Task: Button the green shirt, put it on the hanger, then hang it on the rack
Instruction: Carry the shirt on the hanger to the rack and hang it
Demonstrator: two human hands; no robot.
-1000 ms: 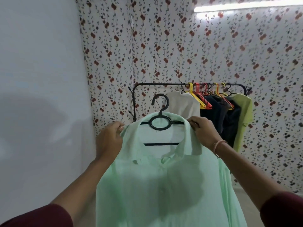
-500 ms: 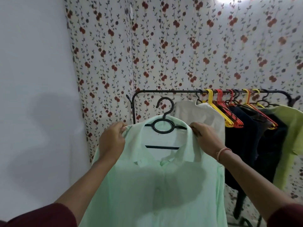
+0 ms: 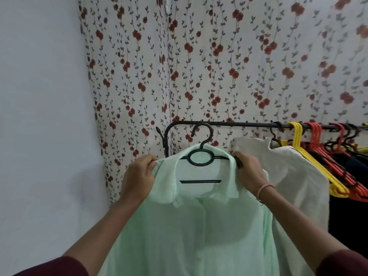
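Observation:
The pale green shirt [image 3: 199, 232] hangs buttoned on a black hanger [image 3: 201, 159], held up in front of me. My left hand [image 3: 138, 176] grips the shirt's left shoulder. My right hand [image 3: 249, 172] grips the right shoulder over the hanger's arm. The hanger's hook [image 3: 203, 132] reaches the height of the black rack rail [image 3: 239, 123], near its left end; whether it rests on the rail I cannot tell.
On the rail to the right hang a white garment [image 3: 294, 176], yellow hangers [image 3: 310, 156], red hangers [image 3: 326, 156] and dark clothes [image 3: 350, 216]. The rack's left post [image 3: 166, 144] stands by the flowered wall. A plain white wall fills the left.
I have come closer to the rack. The shirt and hanger have risen, so the hook now reaches the rail's left end. Both hands keep their grip on the shoulders.

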